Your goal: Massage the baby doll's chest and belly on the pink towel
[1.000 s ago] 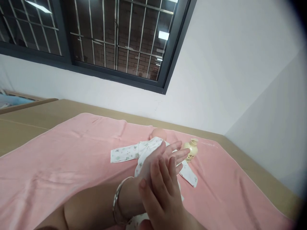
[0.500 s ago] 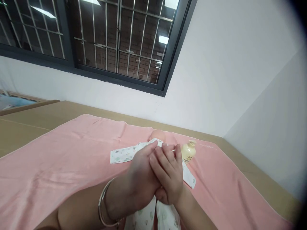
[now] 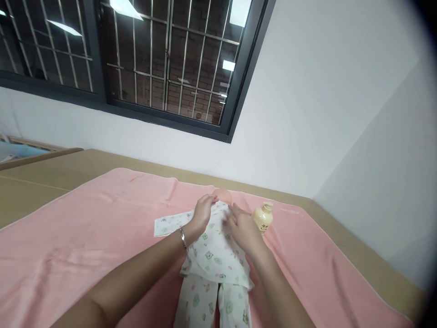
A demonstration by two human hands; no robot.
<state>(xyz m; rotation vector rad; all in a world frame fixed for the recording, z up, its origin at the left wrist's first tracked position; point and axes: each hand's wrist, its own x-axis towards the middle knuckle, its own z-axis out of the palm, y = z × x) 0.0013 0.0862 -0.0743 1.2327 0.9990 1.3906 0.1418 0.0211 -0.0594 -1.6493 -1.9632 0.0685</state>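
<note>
A baby doll (image 3: 213,248) lies on its back in white pyjamas printed with small green figures, its bald head (image 3: 223,196) pointing away from me. My left hand (image 3: 202,213), with a silver bangle at the wrist, is at the left side of the doll's neck, fingers stretched out. On the opposite side, my right hand (image 3: 243,227) reaches toward the neck and cheek, partly smeared by motion, with its fingers apart. Both hands appear to hold nothing. Whether the fingertips touch the doll, I cannot tell. The doll's right-hand sleeve is hidden behind my right hand and arm.
A pale yellow pump-style bottle (image 3: 262,217) stands just right of my right hand. Beneath everything spreads a pink blanket (image 3: 102,228) on a tan padded surface (image 3: 44,175). Behind rise a white wall (image 3: 283,114) and a dark-framed barred window (image 3: 164,64).
My hands were clasped together above the doll; now they have parted and moved forward to either side of its neck. The doll's top has come into view.
</note>
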